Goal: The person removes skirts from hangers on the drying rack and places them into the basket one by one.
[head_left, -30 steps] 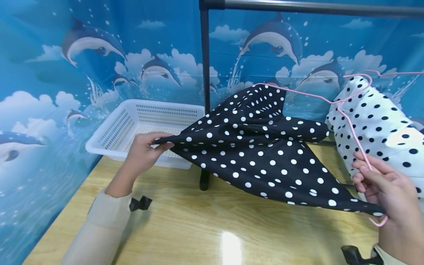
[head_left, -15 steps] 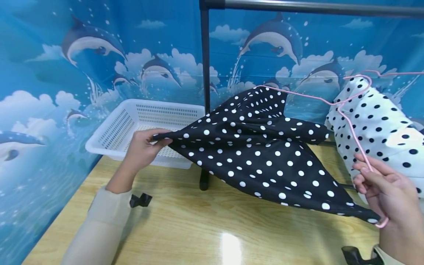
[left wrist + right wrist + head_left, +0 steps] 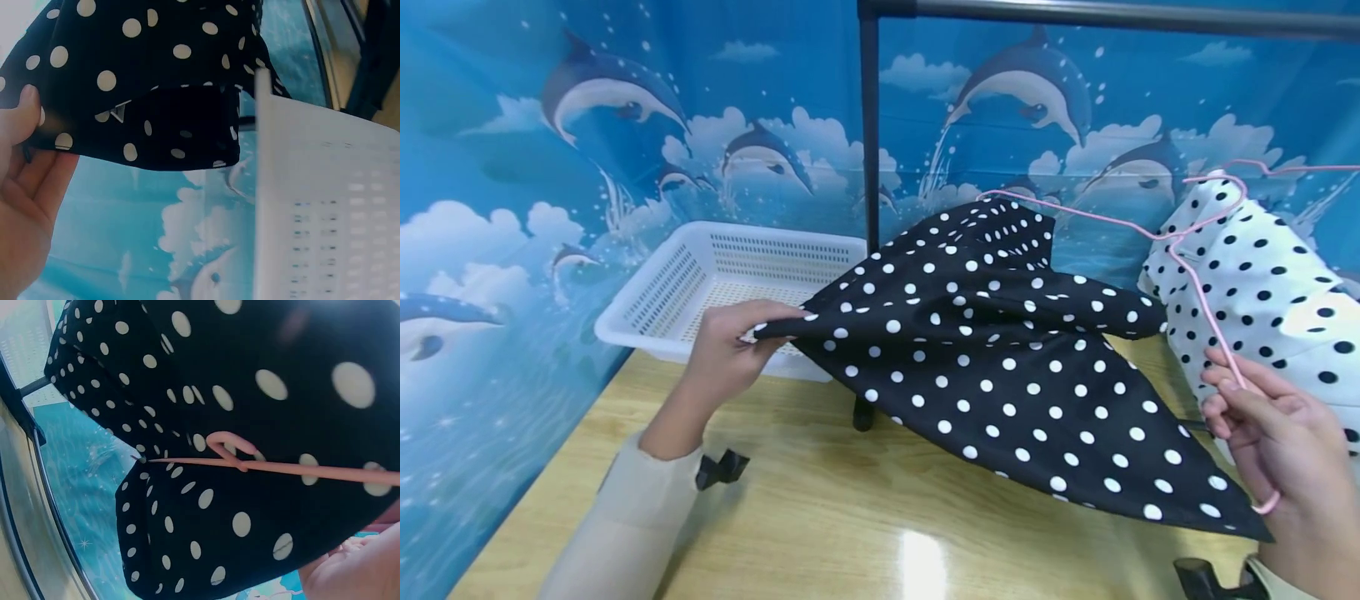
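A black garment with white dots (image 3: 1000,383) is stretched across the middle of the head view, a short sleeve (image 3: 1105,308) sticking out to the right. My left hand (image 3: 733,346) pinches its left edge between thumb and fingers, as the left wrist view also shows. My right hand (image 3: 1277,417) grips one arm of a pink hanger (image 3: 1201,292). The hanger's other arm reaches left to the garment's far top. Near the right wrist, the cloth's lower right corner hangs beside the hanger's curled tip (image 3: 1267,503). In the right wrist view the hanger (image 3: 294,469) crosses in front of the dotted cloth.
A white slotted basket (image 3: 625,329) stands at the back left of the wooden table (image 3: 820,517). The black rack's upright (image 3: 870,142) rises behind the garment, its bar (image 3: 1112,12) overhead. At right hangs a white garment with black dots (image 3: 1262,283).
The garment's lower right corner has come away from the hanger's tip and spread downward. My left hand has shifted slightly; my right hand keeps its hold on the hanger.
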`<state>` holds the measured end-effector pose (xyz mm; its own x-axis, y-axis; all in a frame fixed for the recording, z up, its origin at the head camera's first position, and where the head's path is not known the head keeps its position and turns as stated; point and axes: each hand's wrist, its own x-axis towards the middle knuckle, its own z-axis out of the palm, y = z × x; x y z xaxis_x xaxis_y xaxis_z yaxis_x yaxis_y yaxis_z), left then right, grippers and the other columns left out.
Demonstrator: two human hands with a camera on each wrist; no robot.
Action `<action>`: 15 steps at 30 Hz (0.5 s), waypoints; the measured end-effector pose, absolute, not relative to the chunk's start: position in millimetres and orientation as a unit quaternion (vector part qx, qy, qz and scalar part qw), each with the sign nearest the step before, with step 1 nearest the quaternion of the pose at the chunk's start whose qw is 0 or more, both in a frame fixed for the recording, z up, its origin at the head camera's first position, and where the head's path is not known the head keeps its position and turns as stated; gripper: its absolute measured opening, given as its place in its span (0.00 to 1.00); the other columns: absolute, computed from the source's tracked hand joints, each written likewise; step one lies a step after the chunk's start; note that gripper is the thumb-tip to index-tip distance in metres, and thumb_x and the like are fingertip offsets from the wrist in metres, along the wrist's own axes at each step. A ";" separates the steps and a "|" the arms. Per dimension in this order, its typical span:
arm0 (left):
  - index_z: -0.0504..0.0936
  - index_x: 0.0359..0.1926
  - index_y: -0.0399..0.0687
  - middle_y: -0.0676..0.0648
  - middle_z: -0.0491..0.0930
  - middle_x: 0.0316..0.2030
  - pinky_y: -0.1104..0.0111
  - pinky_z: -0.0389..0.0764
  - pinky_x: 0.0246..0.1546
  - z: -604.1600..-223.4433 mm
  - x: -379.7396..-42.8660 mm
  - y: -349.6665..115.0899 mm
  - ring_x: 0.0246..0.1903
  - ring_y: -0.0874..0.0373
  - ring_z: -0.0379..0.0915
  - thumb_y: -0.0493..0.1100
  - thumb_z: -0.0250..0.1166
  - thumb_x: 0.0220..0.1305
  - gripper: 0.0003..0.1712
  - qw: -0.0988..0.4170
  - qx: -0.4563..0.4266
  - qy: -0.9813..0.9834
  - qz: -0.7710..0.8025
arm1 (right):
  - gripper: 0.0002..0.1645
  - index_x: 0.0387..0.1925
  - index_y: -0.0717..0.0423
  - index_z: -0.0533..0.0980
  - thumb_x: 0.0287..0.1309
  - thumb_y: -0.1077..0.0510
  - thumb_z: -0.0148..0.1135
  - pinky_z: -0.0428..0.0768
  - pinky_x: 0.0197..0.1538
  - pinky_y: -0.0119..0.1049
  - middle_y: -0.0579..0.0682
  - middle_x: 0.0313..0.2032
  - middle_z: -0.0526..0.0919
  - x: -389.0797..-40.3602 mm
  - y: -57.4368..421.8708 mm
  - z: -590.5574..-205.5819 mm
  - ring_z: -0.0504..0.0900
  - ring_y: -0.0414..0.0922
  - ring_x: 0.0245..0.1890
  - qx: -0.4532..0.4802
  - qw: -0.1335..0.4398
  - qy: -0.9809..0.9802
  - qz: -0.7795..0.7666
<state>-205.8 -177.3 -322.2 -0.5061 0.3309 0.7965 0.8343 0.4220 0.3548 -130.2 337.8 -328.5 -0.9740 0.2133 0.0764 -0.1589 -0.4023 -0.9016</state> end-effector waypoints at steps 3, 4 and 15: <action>0.86 0.34 0.36 0.42 0.86 0.32 0.77 0.78 0.45 -314.4 -199.2 -174.1 0.34 0.51 0.84 0.29 0.69 0.56 0.04 0.346 -0.387 -0.763 -0.385 | 0.16 0.49 0.59 0.80 0.65 0.72 0.54 0.76 0.20 0.31 0.53 0.34 0.87 -130.1 338.1 -327.0 0.82 0.44 0.21 -0.025 0.109 -0.541 0.833; 0.86 0.34 0.37 0.42 0.86 0.32 0.77 0.78 0.45 -311.8 -197.2 -173.0 0.34 0.52 0.84 0.34 0.68 0.60 0.04 0.353 -0.388 -0.758 -0.387 | 0.16 0.49 0.59 0.80 0.66 0.72 0.53 0.76 0.20 0.31 0.53 0.34 0.87 -130.1 338.0 -326.6 0.82 0.44 0.22 -0.021 0.107 -0.543 0.833; 0.87 0.34 0.36 0.42 0.86 0.31 0.75 0.79 0.45 -287.5 -177.8 -159.9 0.33 0.55 0.84 0.47 0.59 0.71 0.19 0.400 -0.431 -0.706 -0.393 | 0.15 0.48 0.58 0.80 0.67 0.71 0.52 0.76 0.23 0.31 0.52 0.34 0.86 -129.3 334.3 -322.7 0.82 0.43 0.23 -0.018 0.090 -0.555 0.827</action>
<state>-177.8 -159.9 -287.5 -0.3077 0.2949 0.9046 0.9243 0.3183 0.2107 -129.3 334.3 -322.7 -0.9830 0.1695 0.0706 -0.1296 -0.3682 -0.9207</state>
